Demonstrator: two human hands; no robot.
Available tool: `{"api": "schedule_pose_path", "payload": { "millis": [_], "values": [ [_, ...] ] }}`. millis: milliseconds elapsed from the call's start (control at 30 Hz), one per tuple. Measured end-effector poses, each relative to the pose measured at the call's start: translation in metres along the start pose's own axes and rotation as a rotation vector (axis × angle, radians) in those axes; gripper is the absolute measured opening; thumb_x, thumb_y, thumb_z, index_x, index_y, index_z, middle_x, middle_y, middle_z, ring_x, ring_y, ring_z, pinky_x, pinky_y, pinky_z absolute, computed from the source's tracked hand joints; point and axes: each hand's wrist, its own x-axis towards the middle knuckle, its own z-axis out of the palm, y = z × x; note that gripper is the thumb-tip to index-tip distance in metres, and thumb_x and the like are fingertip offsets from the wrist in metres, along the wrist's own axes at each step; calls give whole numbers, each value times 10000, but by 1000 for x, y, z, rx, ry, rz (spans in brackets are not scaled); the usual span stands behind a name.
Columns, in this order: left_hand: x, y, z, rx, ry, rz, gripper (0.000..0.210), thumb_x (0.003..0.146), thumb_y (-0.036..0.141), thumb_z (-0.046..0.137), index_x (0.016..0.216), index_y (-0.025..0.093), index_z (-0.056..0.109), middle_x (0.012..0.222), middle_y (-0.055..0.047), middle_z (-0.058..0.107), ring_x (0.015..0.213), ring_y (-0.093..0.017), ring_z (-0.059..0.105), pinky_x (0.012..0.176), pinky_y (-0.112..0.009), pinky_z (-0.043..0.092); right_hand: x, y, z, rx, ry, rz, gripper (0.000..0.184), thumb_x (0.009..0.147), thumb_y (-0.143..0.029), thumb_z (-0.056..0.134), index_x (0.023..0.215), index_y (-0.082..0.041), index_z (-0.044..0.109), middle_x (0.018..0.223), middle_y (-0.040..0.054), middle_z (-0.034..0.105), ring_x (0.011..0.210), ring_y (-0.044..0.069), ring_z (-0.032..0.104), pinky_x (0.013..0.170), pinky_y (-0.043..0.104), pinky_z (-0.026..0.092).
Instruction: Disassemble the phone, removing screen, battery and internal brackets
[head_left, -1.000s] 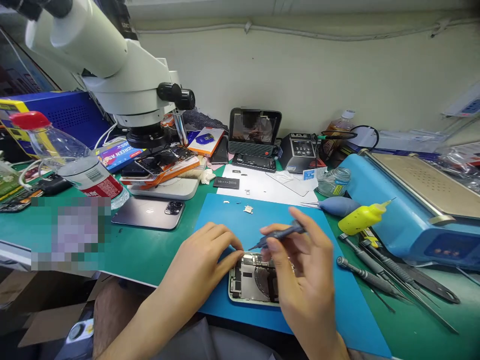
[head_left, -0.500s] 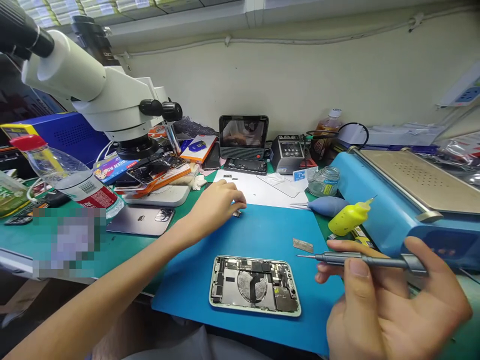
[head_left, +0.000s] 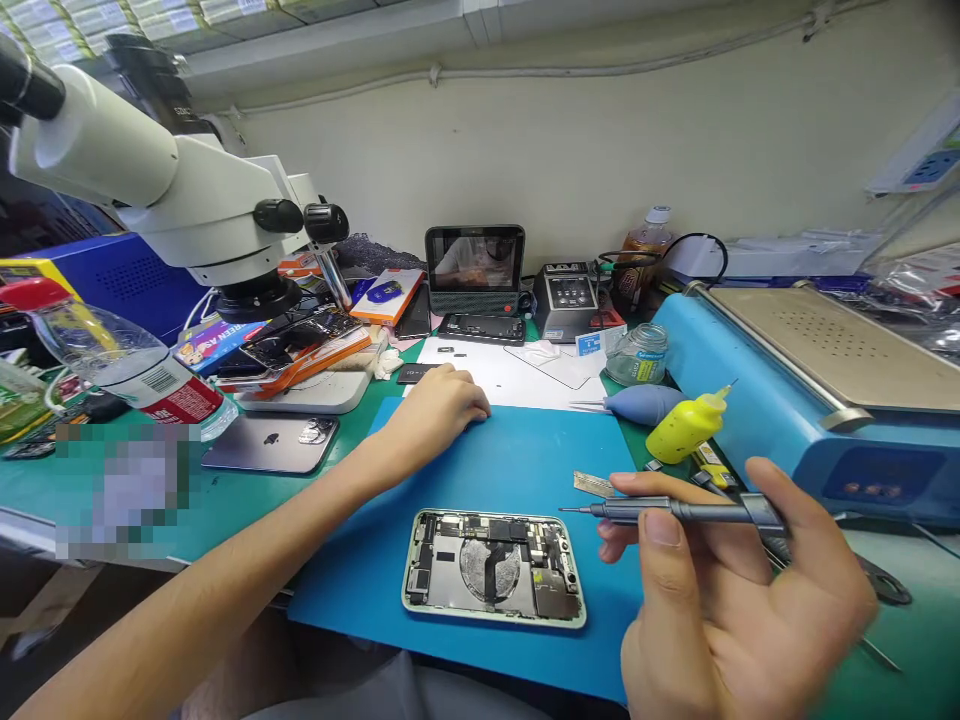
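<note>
My right hand [head_left: 739,590] holds a slim grey precision screwdriver [head_left: 679,510] between thumb and fingers. Its tip points left, above the blue mat [head_left: 495,455]. Just behind the tip lies a small metal plate [head_left: 592,484], partly covered by the index finger. My left hand [head_left: 442,410] rests at the mat's far edge, fingers curled down; the fingertips and anything under them are hidden. An opened phone [head_left: 442,590] lies on the mat between my arms, its circuit boards and round silver coil showing.
Left of the mat are a closed phone [head_left: 270,443], a plastic bottle [head_left: 165,375] and a microscope [head_left: 202,210]. A white sheet [head_left: 480,375] lies behind. To the right are a blue air blower [head_left: 645,403], a yellow bottle [head_left: 686,425] and a blue heating machine [head_left: 750,380].
The view has shifted slightly. My right hand has moved a little left with the screwdriver. A small part seen under my left fingertips is now hidden by the curled fingers.
</note>
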Motion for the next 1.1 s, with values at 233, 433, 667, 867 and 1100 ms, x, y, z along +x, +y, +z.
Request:
{"api": "schedule_pose_path", "payload": {
  "millis": [233, 433, 667, 867, 1100],
  "values": [
    [-3, -3, -12, -51, 67, -32, 204, 1000, 95, 735, 949, 218, 890, 1002, -89, 838, 1037, -306, 742, 960, -436, 579, -1, -2, 0, 3, -30, -19, 580, 985, -200, 811, 1520, -323, 622, 1028, 67, 783, 858, 259, 788, 576, 346, 629],
    [-58, 4, -38, -112, 181, -125, 160, 1104, 199, 661, 1068, 224, 815, 1118, -57, 831, 1112, -283, 738, 994, -433, 559, 2, 1, 2, -44, -66, -15, 564, 995, -246, 827, 1515, -277, 610, 1004, 58, 782, 890, 248, 796, 591, 316, 629],
    [-141, 19, -27, -219, 175, -219, 214, 1161, 237, 554, 1157, 248, 768, 1114, -31, 813, 1042, -249, 741, 920, -399, 576, -1, 2, 9, -47, -57, -9, 575, 968, -241, 847, 1503, -319, 652, 1007, 63, 797, 879, 285, 798, 581, 378, 613],
    [-175, 32, -8, -231, 90, -177, 490, 1087, 469, 742, 1530, 305, 613, 1498, -68, 735, 1366, -314, 693, 1120, -468, 596, 11, -13, 4, -55, 71, 92, 645, 917, -290, 899, 1513, -414, 687, 995, 56, 768, 877, 282, 737, 565, 393, 567],
    [-187, 37, 14, 29, 68, -15, 1424, 788, 809, 903, 1834, 251, 114, 1775, -172, 494, 1578, -448, 550, 1212, -582, 581, 16, -6, -44, -37, 37, 688, 879, 737, -490, 983, 1544, -405, 644, 947, 21, 742, 589, 161, 602, 438, 277, 520]
  ]
}}
